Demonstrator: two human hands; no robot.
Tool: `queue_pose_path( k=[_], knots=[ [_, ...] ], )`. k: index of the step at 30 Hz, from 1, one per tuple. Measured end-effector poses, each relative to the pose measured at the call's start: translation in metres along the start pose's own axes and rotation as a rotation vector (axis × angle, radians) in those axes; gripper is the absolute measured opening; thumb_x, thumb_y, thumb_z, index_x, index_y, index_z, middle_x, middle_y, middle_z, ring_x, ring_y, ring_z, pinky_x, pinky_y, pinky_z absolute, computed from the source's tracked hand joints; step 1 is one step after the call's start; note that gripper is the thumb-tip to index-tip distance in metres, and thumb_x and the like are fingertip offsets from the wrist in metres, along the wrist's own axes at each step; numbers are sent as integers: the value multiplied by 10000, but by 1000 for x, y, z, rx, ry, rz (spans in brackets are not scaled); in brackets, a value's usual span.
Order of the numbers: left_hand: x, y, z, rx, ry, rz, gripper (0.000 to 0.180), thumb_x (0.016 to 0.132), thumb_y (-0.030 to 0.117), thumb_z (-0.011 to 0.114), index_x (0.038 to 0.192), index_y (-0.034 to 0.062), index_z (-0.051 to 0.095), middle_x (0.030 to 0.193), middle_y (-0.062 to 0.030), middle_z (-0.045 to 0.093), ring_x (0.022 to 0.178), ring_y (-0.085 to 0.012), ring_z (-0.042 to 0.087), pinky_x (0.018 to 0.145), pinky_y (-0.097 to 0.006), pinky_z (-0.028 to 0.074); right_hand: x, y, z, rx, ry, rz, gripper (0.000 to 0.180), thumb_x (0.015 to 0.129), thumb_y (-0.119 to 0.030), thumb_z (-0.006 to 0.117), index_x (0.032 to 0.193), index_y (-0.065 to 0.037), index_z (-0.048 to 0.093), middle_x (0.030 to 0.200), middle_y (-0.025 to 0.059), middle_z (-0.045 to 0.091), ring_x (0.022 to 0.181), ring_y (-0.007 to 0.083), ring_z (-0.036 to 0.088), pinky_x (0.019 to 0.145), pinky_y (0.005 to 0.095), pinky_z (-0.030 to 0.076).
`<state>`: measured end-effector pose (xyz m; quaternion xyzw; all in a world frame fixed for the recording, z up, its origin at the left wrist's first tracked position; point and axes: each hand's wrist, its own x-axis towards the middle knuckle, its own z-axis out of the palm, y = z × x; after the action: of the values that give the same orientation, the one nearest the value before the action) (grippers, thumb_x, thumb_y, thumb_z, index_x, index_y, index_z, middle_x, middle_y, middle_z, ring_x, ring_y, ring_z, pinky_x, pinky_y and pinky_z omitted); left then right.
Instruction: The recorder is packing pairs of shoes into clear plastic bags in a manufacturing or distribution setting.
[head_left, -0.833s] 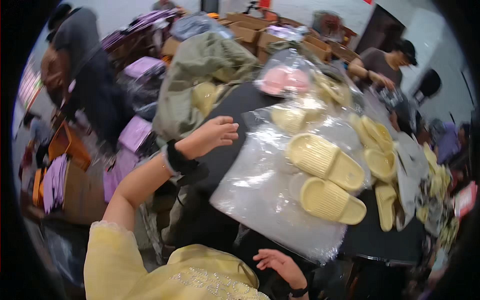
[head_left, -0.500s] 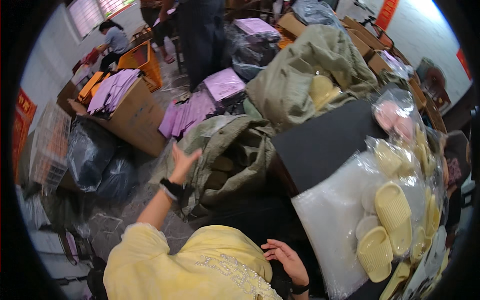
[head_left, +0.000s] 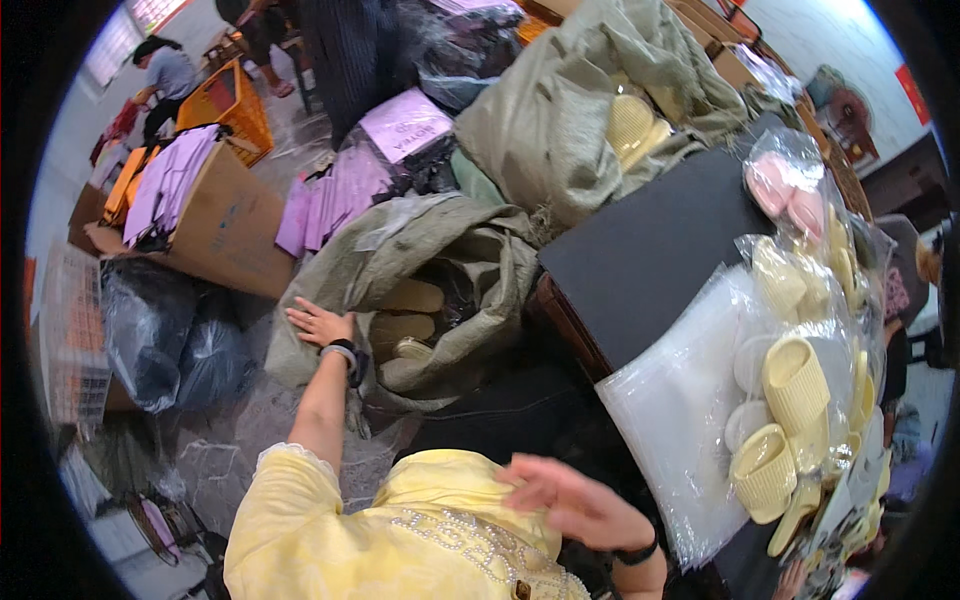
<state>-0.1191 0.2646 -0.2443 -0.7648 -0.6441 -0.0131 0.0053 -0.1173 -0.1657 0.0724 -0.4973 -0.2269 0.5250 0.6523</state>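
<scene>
So, the main thing here is a baggy olive sack [head_left: 485,350], mouth gaping upward, standing just left of the near corner of the black table [head_left: 660,240]. Inside you can see a few tan slippers [head_left: 410,296], partly in shadow, so I can't count them properly.

The left hand [head_left: 322,324] is on the sack's left side near the rim, fingers spread out flat against the cloth. No slipper in it, and I can't tell if the thumb is pinching any fabric. The right hand [head_left: 575,500] is up in front of the yellow top [head_left: 420,520], kinda blurry, fingers loosely stretched, nothing visible in it.

On the table there's a pile of clear plastic bags [head_left: 665,410] with a couple of pale yellow slippers [head_left: 796,375] lying on its right part, plus a bagged pink pair [head_left: 785,190] further up. Just behind the first sack is a bigger sack [head_left: 520,130] with yellow slippers poking out.

Off to the left: purple packets [head_left: 340,200], a cardboard box [head_left: 235,220] and dark plastic bags [head_left: 150,330]. Someone in a light top [head_left: 172,75] is way back by an orange crate [head_left: 228,110].
</scene>
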Motion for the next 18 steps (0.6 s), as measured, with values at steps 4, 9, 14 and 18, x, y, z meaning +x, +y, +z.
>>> queue_pose_path(
  k=[4, 9, 14, 18],
  knots=[
    [41, -28, 42, -191, -353, 239, 776, 725, 323, 687, 1333, 51, 288, 1102, -235, 563, 1045, -378, 529, 927, -491, 359, 27, 40, -34, 93, 196, 115, 483, 963, -176, 413, 1385, -8, 248, 1342, 132, 389, 1110, 173, 481, 942, 309, 405],
    [35, -49, 116, -287, -396, 538, 248, 791, 223, 543, 902, 15, 619, 867, -265, 607, 847, -439, 569, 740, -474, 446, -15, 38, -26, -26, 139, 182, 415, 952, -187, 452, 1318, -2, 390, 1236, 94, 500, 1083, 164, 495, 948, 307, 386],
    [51, -55, 111, -211, -434, 655, 466, 803, 326, 623, 1058, -60, 575, 1000, -250, 621, 955, -387, 584, 824, -426, 450, -109, 13, 10, -476, 618, 225, 438, 912, -193, 513, 1297, -10, 409, 1209, 144, 480, 1001, 235, 532, 889, 318, 422],
    [43, -31, 99, -46, -33, 599, 701, 742, 354, 689, 1197, -113, 430, 1147, -298, 493, 1117, -389, 440, 956, -446, 357, -198, -19, 69, -300, 795, 368, 430, 922, -201, 498, 1289, 7, 412, 1174, 145, 509, 1039, 224, 525, 898, 322, 420]
  ],
)
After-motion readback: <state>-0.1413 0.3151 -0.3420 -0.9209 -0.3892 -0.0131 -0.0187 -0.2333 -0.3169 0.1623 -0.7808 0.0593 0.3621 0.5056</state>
